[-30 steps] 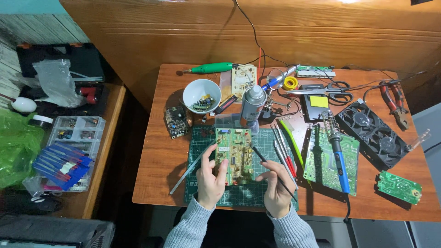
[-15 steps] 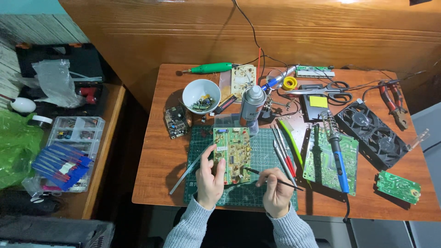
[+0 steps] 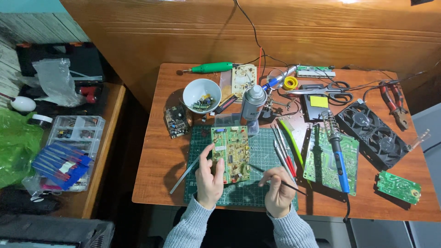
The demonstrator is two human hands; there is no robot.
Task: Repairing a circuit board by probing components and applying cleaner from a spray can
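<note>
The wooden workbench (image 3: pixel 161 170) carries a green cutting mat (image 3: pixel 262 158), and on that mat the green circuit board (image 3: pixel 231 154) lies flat near the front edge, densely set with small components, its long side running away from the person. The step in hand looks like probing or picking at the board's lower right area. The left hand (image 3: pixel 209 177) steadies the board, fingers and thumb closed on its left edge. The right hand (image 3: pixel 278 190) pinches 1 thin dark tool (image 3: pixel 275 178), possibly tweezers or a probe; its tip angles toward the board but seems just short of it. The next move calls for a small, steady reach onto 1 component while the left hand keeps the board from sliding.
</note>
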